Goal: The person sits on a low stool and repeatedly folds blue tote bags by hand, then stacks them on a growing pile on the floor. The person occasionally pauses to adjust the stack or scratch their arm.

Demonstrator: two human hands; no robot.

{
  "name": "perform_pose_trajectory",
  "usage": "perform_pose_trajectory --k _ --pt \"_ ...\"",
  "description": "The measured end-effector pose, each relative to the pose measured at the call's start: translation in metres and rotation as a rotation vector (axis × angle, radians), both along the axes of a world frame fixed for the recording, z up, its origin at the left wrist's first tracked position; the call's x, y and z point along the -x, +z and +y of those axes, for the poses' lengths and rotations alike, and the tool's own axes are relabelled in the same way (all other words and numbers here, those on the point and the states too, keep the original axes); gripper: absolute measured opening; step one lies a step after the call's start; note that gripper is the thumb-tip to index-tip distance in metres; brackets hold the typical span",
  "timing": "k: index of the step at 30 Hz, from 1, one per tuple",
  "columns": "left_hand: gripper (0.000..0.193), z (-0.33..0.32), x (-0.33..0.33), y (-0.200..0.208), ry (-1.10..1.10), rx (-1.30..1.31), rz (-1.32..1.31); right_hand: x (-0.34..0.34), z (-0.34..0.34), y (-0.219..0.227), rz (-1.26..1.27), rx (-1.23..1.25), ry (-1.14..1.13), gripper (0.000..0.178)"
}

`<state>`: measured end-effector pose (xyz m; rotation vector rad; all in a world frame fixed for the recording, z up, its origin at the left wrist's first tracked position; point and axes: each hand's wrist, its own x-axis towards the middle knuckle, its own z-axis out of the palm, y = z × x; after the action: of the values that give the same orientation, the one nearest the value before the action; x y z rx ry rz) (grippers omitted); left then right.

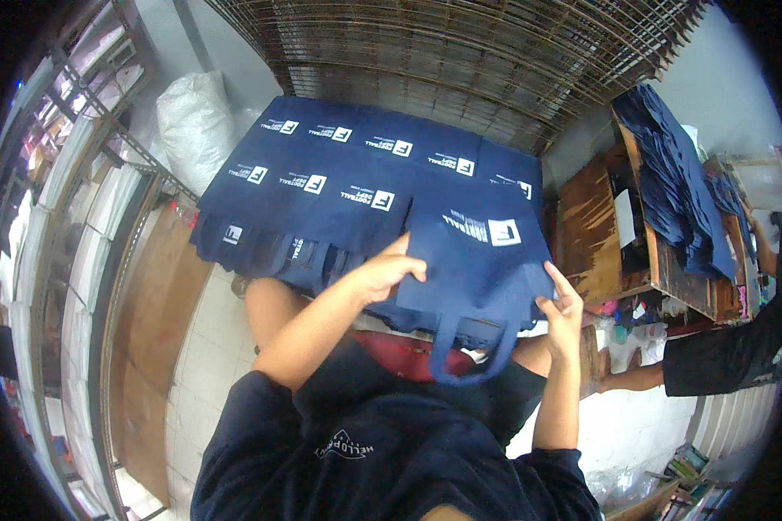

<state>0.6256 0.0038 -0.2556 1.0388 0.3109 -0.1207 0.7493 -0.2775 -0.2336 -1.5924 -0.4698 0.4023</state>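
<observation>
A blue bag (465, 278) lies over a pile of bags (321, 152), handle toward six o'clock. At three, the right hand (563, 311) pinches its edge; at nine, the left hand (391, 273) touches it, grip unclear. A wire rack (460, 61) stands at twelve.

White-printed navy bag (465, 273) overlies similar bags (313, 156); its handle (443, 346) hangs loose.

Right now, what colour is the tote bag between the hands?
The tote bag is navy blue (head view).
</observation>
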Motion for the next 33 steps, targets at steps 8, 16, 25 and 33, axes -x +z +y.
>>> perform_pose_trajectory --k 8,16,25,33 --pt "0.068 0.053 -0.052 -0.132 0.488 -0.687 0.058 -0.048 0.079 -0.147 -0.007 0.199 -0.058 0.059" --pt "0.028 0.058 -0.056 -0.203 0.524 -1.126 0.177 -0.057 0.109 -0.227 0.022 0.478 -0.093 0.059" --pt "0.033 0.054 -0.044 -0.209 0.482 -1.197 0.295 -0.053 0.106 -0.235 0.015 0.477 -0.104 0.055" --pt "0.033 0.061 -0.043 -0.22 0.461 -1.216 0.325 -0.054 0.112 -0.24 -0.037 0.53 -0.157 0.054"
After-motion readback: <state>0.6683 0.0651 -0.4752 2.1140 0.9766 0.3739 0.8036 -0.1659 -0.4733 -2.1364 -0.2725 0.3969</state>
